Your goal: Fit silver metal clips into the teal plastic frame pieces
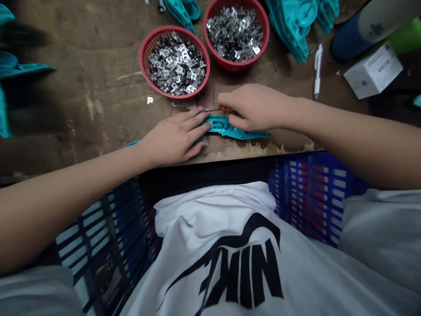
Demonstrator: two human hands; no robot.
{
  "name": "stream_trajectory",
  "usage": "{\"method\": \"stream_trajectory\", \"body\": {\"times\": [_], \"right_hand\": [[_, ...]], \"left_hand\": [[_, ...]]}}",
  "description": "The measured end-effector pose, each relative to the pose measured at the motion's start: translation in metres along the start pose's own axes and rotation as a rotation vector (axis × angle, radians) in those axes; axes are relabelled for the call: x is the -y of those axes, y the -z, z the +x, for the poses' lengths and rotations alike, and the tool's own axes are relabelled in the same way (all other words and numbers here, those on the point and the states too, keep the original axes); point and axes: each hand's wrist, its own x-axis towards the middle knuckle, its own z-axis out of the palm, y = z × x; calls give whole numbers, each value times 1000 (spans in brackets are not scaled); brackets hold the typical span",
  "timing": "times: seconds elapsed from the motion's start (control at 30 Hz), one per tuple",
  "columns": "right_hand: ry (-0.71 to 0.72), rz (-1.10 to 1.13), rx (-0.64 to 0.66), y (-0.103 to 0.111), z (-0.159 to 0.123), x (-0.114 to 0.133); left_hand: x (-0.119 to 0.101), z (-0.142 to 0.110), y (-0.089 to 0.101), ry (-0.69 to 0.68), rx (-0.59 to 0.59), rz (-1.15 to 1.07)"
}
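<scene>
A long teal plastic part (222,127) lies along the front of the wooden table. My left hand (176,137) lies over its left end with the fingers stretched out and slightly apart. My right hand (258,107) is closed around the orange handle of a screwdriver (224,108), just above the part's right half. The thin metal shaft points left, and its tip reaches the fingers of my left hand. Most of the handle is hidden in my fist. Beneath my left hand, the part's left portion is covered.
Two red baskets, a nearer one (142,61) and a farther one (237,66), hold small metal clips. One loose clip (150,100) lies left. More teal parts (292,26) lie at the back. A white pen (317,72) and white box (373,70) are right. Blue crates (309,193) stand below the table edge.
</scene>
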Motion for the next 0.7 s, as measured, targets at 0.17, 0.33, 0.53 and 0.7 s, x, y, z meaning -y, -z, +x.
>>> {"method": "stream_trajectory", "body": {"times": [0.17,0.33,0.53,0.7], "right_hand": [[108,-98,115,2,-1,5],[222,-110,130,10,-4,7],[121,-18,109,9,-1,-2],[221,66,108,2,2,-19]], "left_hand": [[8,0,-2,-38,6,-66],[13,2,-4,-88,2,-87],[11,4,-1,-92,6,-69],[9,5,2,-82,33,-29]]}}
